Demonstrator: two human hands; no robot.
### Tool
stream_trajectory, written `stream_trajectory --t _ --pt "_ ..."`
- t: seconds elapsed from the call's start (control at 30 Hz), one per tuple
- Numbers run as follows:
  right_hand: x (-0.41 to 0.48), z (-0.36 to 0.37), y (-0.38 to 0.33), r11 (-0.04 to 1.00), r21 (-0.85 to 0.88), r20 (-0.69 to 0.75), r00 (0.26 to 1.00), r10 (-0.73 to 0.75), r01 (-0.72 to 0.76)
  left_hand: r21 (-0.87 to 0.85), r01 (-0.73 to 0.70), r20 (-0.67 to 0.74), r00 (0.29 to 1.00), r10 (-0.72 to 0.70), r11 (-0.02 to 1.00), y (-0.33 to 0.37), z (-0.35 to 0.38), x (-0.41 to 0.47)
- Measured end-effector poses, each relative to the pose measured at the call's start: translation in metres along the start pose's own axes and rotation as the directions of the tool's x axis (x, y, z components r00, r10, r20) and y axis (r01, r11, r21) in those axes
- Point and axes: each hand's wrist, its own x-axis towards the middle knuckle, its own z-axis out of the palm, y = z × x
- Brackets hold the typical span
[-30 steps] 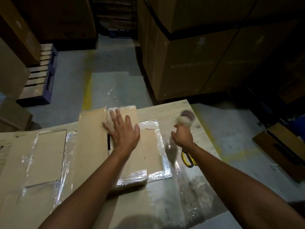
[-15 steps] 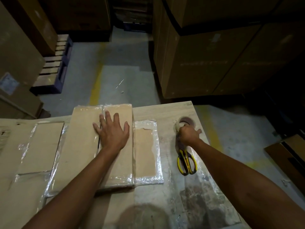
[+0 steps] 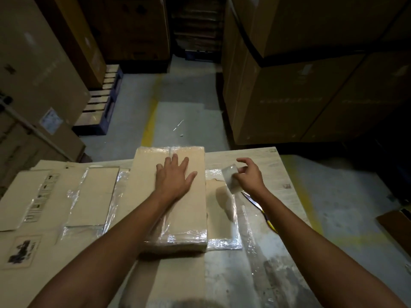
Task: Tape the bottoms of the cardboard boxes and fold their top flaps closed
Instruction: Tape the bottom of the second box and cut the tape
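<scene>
A flat cardboard box [image 3: 142, 185], its bottom flaps meeting along a centre seam with shiny clear tape at both ends, lies on the wooden table [image 3: 262, 156]. My left hand [image 3: 174, 176] presses flat on it, fingers spread, near the far end. My right hand [image 3: 249, 177] hovers just right of the box, holding the roll of clear tape [image 3: 231, 177] lifted off the table. Under my right forearm lie the yellow-handled scissors [image 3: 262, 210], mostly hidden.
Flattened cardboard sheets wrapped in plastic [image 3: 89, 192] cover the table's left half, and another wrapped piece [image 3: 222, 214] lies right of the box. Large stacked cartons [image 3: 300, 90] stand ahead on the right, more cartons [image 3: 37, 74] and a pallet [image 3: 100, 103] on the left.
My right hand picked the tape roll up from the table's far right and brought it left towards the box. My left hand stayed pressed on the box.
</scene>
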Motion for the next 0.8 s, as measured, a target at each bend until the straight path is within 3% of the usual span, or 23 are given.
stream_trajectory --t 0.1,0.2,0.3,0.4,0.47,0.53,0.63,0.8 --pt "-0.019 0.016 -0.032 0.975 0.224 -0.042 0.999 0.006 0.003 -0.016 -0.238 0.036 0.971 0.238 0.971 -0.041 -0.006 0.0" --pt "-0.039 0.036 -0.057 0.947 0.321 -0.042 0.999 0.005 0.009 -0.101 -0.338 0.024 0.939 0.342 0.936 -0.07 0.002 -0.01" --pt "-0.054 0.062 -0.073 0.929 0.367 -0.03 0.998 0.059 -0.043 -0.201 -0.277 -0.052 0.961 0.273 0.939 -0.075 0.012 -0.022" --pt "-0.067 0.089 -0.083 0.911 0.405 -0.035 0.994 0.099 -0.077 -0.222 -0.12 -0.024 0.993 0.118 0.968 -0.072 0.012 -0.024" --pt "-0.08 0.111 -0.084 0.937 0.349 -0.092 0.995 0.045 -0.011 -0.245 0.04 0.022 0.999 -0.036 0.969 -0.077 0.01 -0.022" --pt "-0.098 0.134 -0.078 0.966 0.231 -0.181 0.981 -0.076 0.118 -0.271 0.114 0.042 0.993 -0.107 0.956 -0.087 0.007 -0.017" --pt "-0.117 0.163 -0.065 0.963 0.073 -0.302 0.926 -0.225 0.258 -0.223 0.028 0.046 0.999 -0.018 0.974 -0.109 0.002 -0.002" --pt "-0.133 0.173 -0.04 0.935 -0.079 -0.325 0.878 -0.351 0.345 -0.204 -0.096 0.033 0.994 0.105 0.974 -0.125 0.009 0.01"
